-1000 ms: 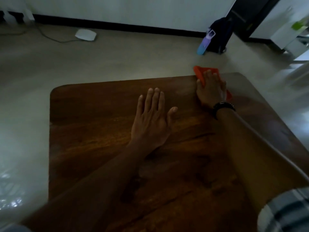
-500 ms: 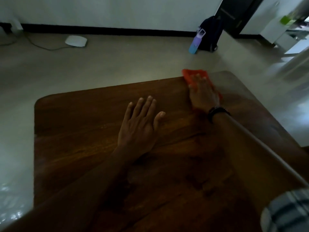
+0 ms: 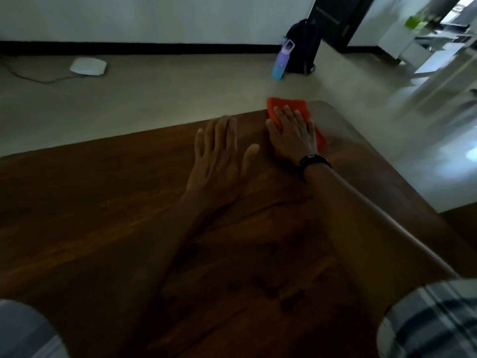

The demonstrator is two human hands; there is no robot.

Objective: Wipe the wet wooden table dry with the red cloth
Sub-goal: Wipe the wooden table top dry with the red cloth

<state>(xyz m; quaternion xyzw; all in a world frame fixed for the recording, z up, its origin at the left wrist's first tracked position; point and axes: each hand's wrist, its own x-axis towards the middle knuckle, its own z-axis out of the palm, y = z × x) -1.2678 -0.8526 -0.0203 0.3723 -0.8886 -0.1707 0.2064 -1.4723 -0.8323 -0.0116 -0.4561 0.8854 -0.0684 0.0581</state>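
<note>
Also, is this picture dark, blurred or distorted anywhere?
Head view: dim, the wooden table darkest near the camera; floor at right and plaid sleeve smeared by blur; red cloth under the right hand reads clearly.

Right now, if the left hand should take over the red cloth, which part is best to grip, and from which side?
Pinch the far-left corner of the red cloth, coming from the left. The right hand presses flat on the cloth, but that corner sticks out free, seemingly past the far edge of the table. The left hand lies nearest.
</note>
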